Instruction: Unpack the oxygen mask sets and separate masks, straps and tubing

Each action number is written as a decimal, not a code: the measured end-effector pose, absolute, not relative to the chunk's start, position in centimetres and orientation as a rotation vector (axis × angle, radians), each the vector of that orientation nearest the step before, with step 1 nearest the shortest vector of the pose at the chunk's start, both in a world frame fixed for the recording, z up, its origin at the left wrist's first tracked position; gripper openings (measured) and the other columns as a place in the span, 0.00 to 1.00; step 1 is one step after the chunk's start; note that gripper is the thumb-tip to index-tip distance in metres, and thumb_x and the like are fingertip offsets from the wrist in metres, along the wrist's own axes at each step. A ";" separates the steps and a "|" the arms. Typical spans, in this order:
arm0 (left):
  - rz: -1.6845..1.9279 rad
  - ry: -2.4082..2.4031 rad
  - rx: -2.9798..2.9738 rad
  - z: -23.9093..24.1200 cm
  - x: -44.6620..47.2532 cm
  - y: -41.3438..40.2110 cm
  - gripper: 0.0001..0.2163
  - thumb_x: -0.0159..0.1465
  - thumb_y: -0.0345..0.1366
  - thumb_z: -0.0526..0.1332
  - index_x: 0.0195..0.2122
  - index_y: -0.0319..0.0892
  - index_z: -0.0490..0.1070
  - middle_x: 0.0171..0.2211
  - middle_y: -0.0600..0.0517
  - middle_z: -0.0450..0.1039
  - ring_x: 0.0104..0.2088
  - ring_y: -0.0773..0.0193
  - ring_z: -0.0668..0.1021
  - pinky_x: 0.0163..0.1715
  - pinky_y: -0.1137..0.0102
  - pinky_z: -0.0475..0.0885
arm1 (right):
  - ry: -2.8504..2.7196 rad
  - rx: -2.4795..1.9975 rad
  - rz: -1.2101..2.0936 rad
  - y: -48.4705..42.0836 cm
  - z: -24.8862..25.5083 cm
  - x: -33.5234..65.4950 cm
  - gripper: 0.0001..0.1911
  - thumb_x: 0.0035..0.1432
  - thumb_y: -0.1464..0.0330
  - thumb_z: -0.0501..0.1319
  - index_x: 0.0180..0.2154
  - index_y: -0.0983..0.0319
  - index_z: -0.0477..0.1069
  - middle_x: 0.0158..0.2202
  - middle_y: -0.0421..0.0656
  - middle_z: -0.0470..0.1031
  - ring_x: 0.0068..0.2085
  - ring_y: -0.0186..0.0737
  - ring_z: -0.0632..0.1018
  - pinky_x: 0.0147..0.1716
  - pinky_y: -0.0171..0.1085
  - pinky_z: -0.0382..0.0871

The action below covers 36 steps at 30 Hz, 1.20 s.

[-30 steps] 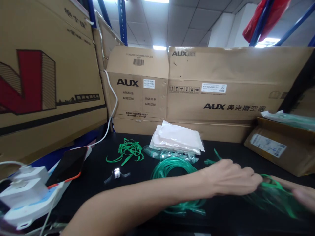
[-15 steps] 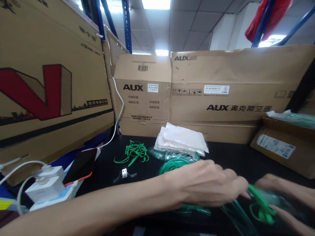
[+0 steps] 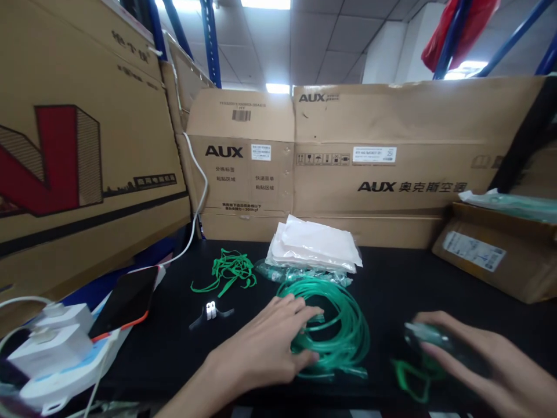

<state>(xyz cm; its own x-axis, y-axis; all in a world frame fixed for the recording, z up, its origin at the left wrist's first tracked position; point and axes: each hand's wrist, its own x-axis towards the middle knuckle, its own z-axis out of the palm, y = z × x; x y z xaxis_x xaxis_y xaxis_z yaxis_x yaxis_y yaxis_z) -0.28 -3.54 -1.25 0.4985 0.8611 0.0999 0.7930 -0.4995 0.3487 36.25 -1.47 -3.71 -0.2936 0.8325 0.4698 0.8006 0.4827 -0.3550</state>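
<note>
My left hand lies with fingers stretched out on the left side of a coil of green tubing on the black table. My right hand is at the lower right, fingers curled over a clear green mask with a green strap loop hanging from it. The picture there is blurred. Behind the coil lies a stack of white plastic bags on more bagged green tubing.
A tangle of green straps and a small white clip lie left of the coil. A phone and a power strip with chargers sit at the far left. Cardboard boxes wall the table; another box stands at right.
My left hand has drawn back from the right side to the coil of tubing. My right hand has come further into view, closed over the mask.
</note>
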 end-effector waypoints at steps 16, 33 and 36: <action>1.251 1.188 2.130 1.0 4.2 -4.1 0.02 0.66 0.35 0.65 0.39 0.45 0.75 0.35 0.55 0.75 0.34 0.65 0.76 0.37 0.72 0.71 | -1.695 -0.931 0.969 -0.5 0.7 24.4 0.19 0.61 0.51 0.63 0.48 0.54 0.71 0.40 0.41 0.77 0.42 0.42 0.78 0.38 0.32 0.74; 1.163 1.198 1.696 -0.2 4.2 -2.8 0.05 0.67 0.38 0.61 0.39 0.43 0.73 0.28 0.54 0.80 0.29 0.64 0.79 0.31 0.74 0.71 | -1.292 -0.813 1.166 -0.7 -0.2 21.4 0.21 0.56 0.56 0.70 0.49 0.56 0.76 0.51 0.47 0.80 0.53 0.49 0.79 0.52 0.38 0.74; 1.127 1.206 1.665 -0.1 4.4 -2.8 0.08 0.66 0.40 0.62 0.34 0.42 0.75 0.26 0.54 0.79 0.29 0.63 0.80 0.31 0.74 0.72 | -1.260 -0.839 1.092 -0.6 -0.6 21.1 0.23 0.52 0.56 0.72 0.47 0.58 0.78 0.48 0.47 0.82 0.51 0.50 0.80 0.49 0.38 0.76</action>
<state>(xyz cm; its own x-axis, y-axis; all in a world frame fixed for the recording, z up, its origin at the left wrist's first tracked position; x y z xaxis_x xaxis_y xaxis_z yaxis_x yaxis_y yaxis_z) 4.35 -2.81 -0.09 0.1577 0.9644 0.2124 0.2769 -0.2496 0.9279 21.09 -0.62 -0.60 -0.0303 0.9515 0.3061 -0.1680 0.2971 -0.9400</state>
